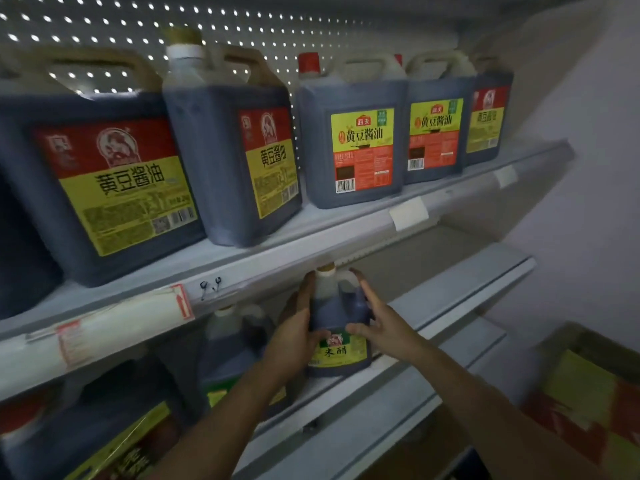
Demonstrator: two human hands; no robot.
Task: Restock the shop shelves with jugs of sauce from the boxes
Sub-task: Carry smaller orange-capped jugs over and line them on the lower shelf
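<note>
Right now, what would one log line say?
step: placing jug on middle shelf | left hand: grips jug | right hand: steadies it, fingers straight | upper shelf: stocked

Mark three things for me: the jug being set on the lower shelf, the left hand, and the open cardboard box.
small jug of dark sauce [341, 315], head view, on its dark shoulder.
left hand [294, 336], head view, back of the hand.
cardboard box [585, 386], head view, yellow flap.

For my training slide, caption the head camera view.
Left hand and right hand set a dark plastic jug with green-yellow label on the grey metal lower shelf.
</note>
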